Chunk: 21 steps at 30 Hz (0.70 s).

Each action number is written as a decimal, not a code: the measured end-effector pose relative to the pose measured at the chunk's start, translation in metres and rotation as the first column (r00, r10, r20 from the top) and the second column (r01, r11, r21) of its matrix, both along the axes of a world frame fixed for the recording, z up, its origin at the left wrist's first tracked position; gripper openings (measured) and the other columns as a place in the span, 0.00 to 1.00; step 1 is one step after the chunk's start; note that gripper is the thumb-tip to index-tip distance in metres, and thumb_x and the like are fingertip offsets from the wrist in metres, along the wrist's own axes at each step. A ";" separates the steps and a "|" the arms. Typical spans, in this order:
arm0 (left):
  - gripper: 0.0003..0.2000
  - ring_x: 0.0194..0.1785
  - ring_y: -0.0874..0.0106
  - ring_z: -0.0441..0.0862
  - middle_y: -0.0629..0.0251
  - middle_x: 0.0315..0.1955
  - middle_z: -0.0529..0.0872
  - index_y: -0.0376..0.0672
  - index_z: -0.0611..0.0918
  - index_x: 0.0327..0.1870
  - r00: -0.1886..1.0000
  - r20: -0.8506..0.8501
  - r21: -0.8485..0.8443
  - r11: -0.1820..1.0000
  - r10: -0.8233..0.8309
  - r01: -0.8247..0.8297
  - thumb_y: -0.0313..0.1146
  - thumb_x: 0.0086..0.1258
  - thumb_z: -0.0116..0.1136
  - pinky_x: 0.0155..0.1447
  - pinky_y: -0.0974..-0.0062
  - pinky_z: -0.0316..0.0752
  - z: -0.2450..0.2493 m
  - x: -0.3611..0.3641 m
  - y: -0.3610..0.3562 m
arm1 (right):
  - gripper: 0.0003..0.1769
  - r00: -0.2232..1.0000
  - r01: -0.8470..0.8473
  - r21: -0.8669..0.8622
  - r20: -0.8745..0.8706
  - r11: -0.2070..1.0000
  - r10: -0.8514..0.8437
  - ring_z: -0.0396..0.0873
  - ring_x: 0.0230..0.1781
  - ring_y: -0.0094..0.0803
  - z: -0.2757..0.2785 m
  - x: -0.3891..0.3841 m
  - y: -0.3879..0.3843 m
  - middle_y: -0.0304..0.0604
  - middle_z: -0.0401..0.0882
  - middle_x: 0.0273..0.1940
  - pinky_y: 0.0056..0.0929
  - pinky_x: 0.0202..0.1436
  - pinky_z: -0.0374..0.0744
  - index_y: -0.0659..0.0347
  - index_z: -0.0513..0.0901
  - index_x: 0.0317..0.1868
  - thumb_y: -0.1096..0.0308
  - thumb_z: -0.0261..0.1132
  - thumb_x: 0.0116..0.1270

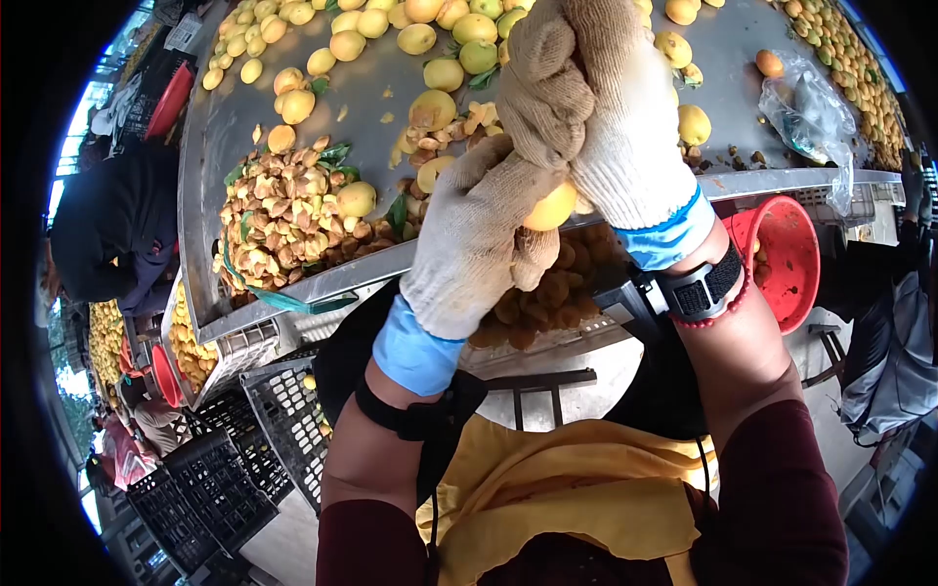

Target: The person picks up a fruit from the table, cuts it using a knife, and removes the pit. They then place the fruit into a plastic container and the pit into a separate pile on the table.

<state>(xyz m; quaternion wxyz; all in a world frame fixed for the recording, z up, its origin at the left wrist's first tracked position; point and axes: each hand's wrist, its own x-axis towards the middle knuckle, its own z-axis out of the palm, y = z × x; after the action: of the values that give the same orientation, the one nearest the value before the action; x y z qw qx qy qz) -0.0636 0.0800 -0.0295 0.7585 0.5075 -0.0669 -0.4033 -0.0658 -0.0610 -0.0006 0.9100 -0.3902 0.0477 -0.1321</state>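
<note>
My left hand (479, 230), in a white knitted glove over a blue one, has its fingers wrapped round a yellow fruit (552, 206). My right hand (596, 107), gloved the same way, is pressed against the left from above with its fingers curled; what it holds, if anything, is hidden. Both hands are over the near edge of a metal table (371, 98). To their left lies a heap of small brown and yellow pieces (283, 205). Directly below the hands, a crate of orange-brown halves (547, 303) is partly covered.
Whole yellow fruits (417, 39) are spread over the table. A clear plastic bag (809, 107) lies at the right. A red bucket (788, 264) stands beside my right forearm. Black crates (200, 493) are at lower left, and a person in dark clothes (112, 230) bends at the left.
</note>
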 end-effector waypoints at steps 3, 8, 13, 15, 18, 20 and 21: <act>0.20 0.26 0.74 0.81 0.64 0.36 0.83 0.37 0.78 0.63 0.924 -0.142 -0.145 0.916 0.354 -0.373 0.43 0.80 0.63 0.22 0.77 0.70 -0.019 -0.022 -0.017 | 0.23 0.995 -0.012 -0.060 -0.100 0.998 0.006 0.68 0.14 0.25 0.010 0.003 0.008 0.34 0.71 0.19 0.24 0.20 0.70 0.57 0.77 0.36 0.50 0.55 0.86; 0.22 0.38 0.69 0.87 0.62 0.47 0.84 0.39 0.74 0.69 0.951 -0.099 -0.324 0.894 0.293 -0.310 0.43 0.83 0.58 0.27 0.74 0.78 -0.037 -0.010 -0.008 | 0.20 0.953 -0.030 -0.214 -0.301 0.976 -0.036 0.69 0.15 0.22 0.030 0.005 0.017 0.35 0.74 0.20 0.23 0.20 0.70 0.57 0.78 0.36 0.52 0.58 0.85; 0.21 0.46 0.66 0.87 0.61 0.56 0.83 0.40 0.75 0.69 0.736 -0.332 -0.186 0.724 0.590 -0.665 0.41 0.83 0.57 0.29 0.73 0.81 -0.036 -0.013 -0.022 | 0.18 0.974 0.170 -0.598 0.222 0.783 -0.041 0.84 0.46 0.30 -0.018 0.007 0.012 0.41 0.84 0.47 0.28 0.51 0.83 0.59 0.79 0.64 0.58 0.56 0.84; 0.16 0.32 0.67 0.84 0.62 0.43 0.84 0.40 0.77 0.61 0.910 -0.257 -0.253 0.886 0.325 -0.388 0.43 0.85 0.52 0.23 0.70 0.75 -0.035 -0.003 -0.007 | 0.13 0.952 -0.088 -0.142 0.280 0.986 0.125 0.84 0.33 0.24 -0.020 0.008 0.015 0.36 0.86 0.35 0.21 0.38 0.81 0.58 0.86 0.57 0.62 0.63 0.80; 0.16 0.21 0.68 0.79 0.64 0.32 0.83 0.42 0.78 0.54 0.931 -0.315 -0.244 0.932 0.186 -0.269 0.46 0.86 0.50 0.18 0.69 0.70 -0.037 0.013 -0.007 | 0.18 0.917 -0.306 0.104 0.297 0.946 0.264 0.70 0.20 0.22 -0.020 0.014 0.003 0.31 0.73 0.23 0.22 0.25 0.70 0.53 0.79 0.37 0.51 0.58 0.83; 0.17 0.19 0.71 0.76 0.65 0.29 0.82 0.44 0.79 0.51 0.910 -0.332 -0.009 0.964 0.249 -0.267 0.50 0.85 0.50 0.17 0.74 0.65 -0.019 0.018 -0.011 | 0.28 0.917 -0.353 0.315 0.301 0.881 0.260 0.58 0.11 0.19 -0.021 0.023 -0.006 0.24 0.61 0.16 0.24 0.15 0.61 0.47 0.74 0.28 0.43 0.49 0.87; 0.17 0.19 0.71 0.76 0.65 0.29 0.82 0.44 0.79 0.51 0.913 -0.326 -0.014 0.964 0.247 -0.265 0.50 0.85 0.50 0.17 0.74 0.65 -0.018 0.022 -0.013 | 0.28 0.916 -0.354 0.310 0.307 0.882 0.259 0.58 0.11 0.19 -0.021 0.025 -0.010 0.24 0.61 0.16 0.24 0.15 0.61 0.47 0.74 0.28 0.43 0.49 0.87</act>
<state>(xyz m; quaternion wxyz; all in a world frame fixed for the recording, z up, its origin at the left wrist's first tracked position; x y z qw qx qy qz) -0.0413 0.0674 -0.0473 0.8198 0.4173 0.1129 -0.3756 -0.0407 -0.0706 -0.0216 0.9734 -0.1993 -0.1101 -0.0238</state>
